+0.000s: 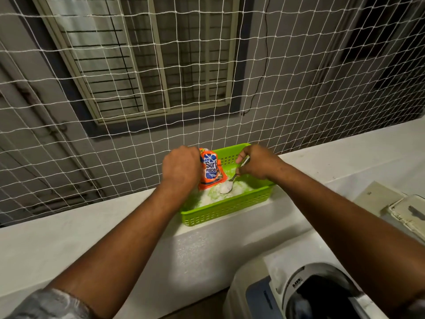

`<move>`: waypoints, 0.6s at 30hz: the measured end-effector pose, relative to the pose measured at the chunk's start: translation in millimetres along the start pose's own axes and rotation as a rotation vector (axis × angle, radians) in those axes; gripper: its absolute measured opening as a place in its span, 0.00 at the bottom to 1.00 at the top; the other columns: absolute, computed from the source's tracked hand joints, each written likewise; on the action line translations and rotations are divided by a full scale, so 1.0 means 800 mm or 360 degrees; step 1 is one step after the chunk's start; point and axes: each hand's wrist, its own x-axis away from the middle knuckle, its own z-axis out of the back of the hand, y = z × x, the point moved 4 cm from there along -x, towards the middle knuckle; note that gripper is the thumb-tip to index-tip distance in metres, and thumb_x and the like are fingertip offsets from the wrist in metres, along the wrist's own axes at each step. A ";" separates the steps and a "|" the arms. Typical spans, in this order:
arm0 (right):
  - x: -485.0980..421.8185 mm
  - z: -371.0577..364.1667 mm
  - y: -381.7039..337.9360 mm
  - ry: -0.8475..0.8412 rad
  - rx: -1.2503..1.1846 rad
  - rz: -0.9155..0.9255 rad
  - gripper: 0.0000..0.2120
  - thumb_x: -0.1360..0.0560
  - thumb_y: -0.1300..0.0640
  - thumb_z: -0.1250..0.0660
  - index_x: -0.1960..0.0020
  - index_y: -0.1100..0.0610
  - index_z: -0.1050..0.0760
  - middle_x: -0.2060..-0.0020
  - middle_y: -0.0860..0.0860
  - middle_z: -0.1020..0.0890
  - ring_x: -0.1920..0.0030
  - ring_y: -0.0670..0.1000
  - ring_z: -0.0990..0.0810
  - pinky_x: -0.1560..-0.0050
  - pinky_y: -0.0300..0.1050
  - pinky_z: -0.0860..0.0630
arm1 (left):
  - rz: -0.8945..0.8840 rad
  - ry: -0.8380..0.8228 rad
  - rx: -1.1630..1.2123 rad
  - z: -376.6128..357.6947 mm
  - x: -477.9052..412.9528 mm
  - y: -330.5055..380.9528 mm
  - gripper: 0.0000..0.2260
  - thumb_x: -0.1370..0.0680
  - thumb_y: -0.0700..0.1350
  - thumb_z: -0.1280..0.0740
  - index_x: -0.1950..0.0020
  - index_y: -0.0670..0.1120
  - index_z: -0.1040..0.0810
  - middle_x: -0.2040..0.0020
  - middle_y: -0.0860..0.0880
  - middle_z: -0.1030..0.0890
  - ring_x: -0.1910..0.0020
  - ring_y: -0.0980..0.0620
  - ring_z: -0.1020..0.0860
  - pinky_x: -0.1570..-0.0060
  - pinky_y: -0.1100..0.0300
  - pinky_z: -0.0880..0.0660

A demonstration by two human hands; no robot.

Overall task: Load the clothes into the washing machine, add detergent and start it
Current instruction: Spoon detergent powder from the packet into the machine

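Note:
An orange and blue detergent packet (211,172) stands upright in a green plastic basket (230,209) on a white ledge. My left hand (181,168) grips the packet's left side. My right hand (256,162) holds a metal spoon (227,186) whose bowl is heaped with white powder, low over the basket's floor. White powder is spilled across the inside of the basket. At the bottom right the top-loading washing machine (305,293) stands open, with dark clothes in its drum.
A white rope net (299,88) closes off the space behind the ledge (69,231), with a barred window and grey wall beyond. A pale, worn box-like object (404,210) sits at the right edge.

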 end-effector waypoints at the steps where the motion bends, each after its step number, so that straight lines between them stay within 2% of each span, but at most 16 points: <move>1: -0.002 -0.005 -0.001 -0.0038 0.0031 -0.0010 0.13 0.30 0.57 0.18 0.50 0.51 0.19 0.55 0.53 0.15 0.50 0.55 0.17 0.53 0.45 0.23 | 0.0007 0.0022 -0.0015 0.003 0.000 -0.002 0.08 0.22 0.44 0.31 0.44 0.45 0.18 0.48 0.42 0.15 0.48 0.38 0.15 0.52 0.48 0.19; 2: -0.003 -0.009 -0.001 -0.0066 0.0066 -0.0021 0.12 0.29 0.57 0.19 0.49 0.51 0.19 0.56 0.51 0.17 0.50 0.55 0.18 0.56 0.42 0.26 | 0.0018 0.0044 -0.0017 0.005 -0.001 -0.004 0.08 0.21 0.44 0.31 0.44 0.46 0.18 0.48 0.42 0.15 0.49 0.38 0.15 0.52 0.48 0.19; 4: -0.006 -0.015 -0.002 -0.0078 0.0206 -0.0032 0.14 0.27 0.55 0.21 0.45 0.52 0.20 0.53 0.51 0.18 0.45 0.56 0.18 0.54 0.40 0.28 | 0.0034 0.0067 -0.0006 0.009 -0.003 -0.010 0.07 0.21 0.44 0.32 0.44 0.46 0.18 0.48 0.41 0.15 0.48 0.37 0.15 0.52 0.48 0.19; 6: -0.008 -0.020 -0.005 -0.0033 0.0421 -0.0031 0.20 0.28 0.51 0.21 0.39 0.53 0.21 0.43 0.54 0.17 0.38 0.57 0.19 0.43 0.43 0.24 | 0.0034 0.0067 0.0008 0.012 -0.003 -0.014 0.07 0.20 0.45 0.31 0.44 0.45 0.18 0.47 0.41 0.16 0.48 0.37 0.16 0.52 0.48 0.19; 8: -0.008 -0.024 -0.006 0.0028 0.0549 -0.0036 0.24 0.28 0.48 0.21 0.36 0.54 0.23 0.38 0.56 0.18 0.35 0.60 0.20 0.36 0.49 0.22 | 0.0025 0.0079 0.0022 0.012 -0.002 -0.015 0.07 0.20 0.45 0.31 0.44 0.45 0.19 0.47 0.40 0.16 0.48 0.37 0.16 0.52 0.48 0.20; 18: -0.010 -0.028 -0.018 0.0043 0.0753 -0.0029 0.26 0.28 0.46 0.21 0.34 0.53 0.23 0.34 0.55 0.20 0.33 0.59 0.22 0.35 0.52 0.23 | 0.0053 0.0062 0.0073 0.016 0.001 -0.013 0.10 0.22 0.49 0.26 0.44 0.46 0.19 0.49 0.41 0.16 0.50 0.38 0.16 0.53 0.48 0.20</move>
